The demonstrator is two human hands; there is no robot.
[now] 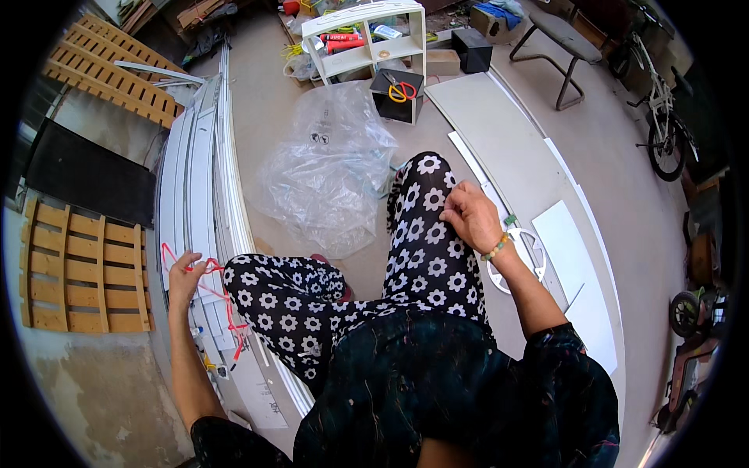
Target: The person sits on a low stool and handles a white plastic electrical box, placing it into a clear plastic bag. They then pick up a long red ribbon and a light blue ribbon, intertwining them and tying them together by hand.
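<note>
My left hand [186, 275] is out at the left, its fingers pinched on a thin red cord [227, 298]. The cord is bent and kinked. It runs down beside my left knee, over stacked white panels, and its lower end is dark. My right hand [474, 216] is over my right thigh, fingers curled in and thumb against them, with nothing visible in the grip. Between my legs and beyond, a crumpled clear plastic sheet [327, 181] lies on the floor. Red-and-yellow-handled scissors [402, 92] rest on a black box [398, 111] past it.
Long white panels [188, 169] are stacked at my left. A white ring-shaped part [541, 257] and flat white boards [562, 234] lie at my right. Ahead stands a white shelf unit [366, 47] with red tubes. A chair [562, 38] and a bicycle [661, 105] are farther right.
</note>
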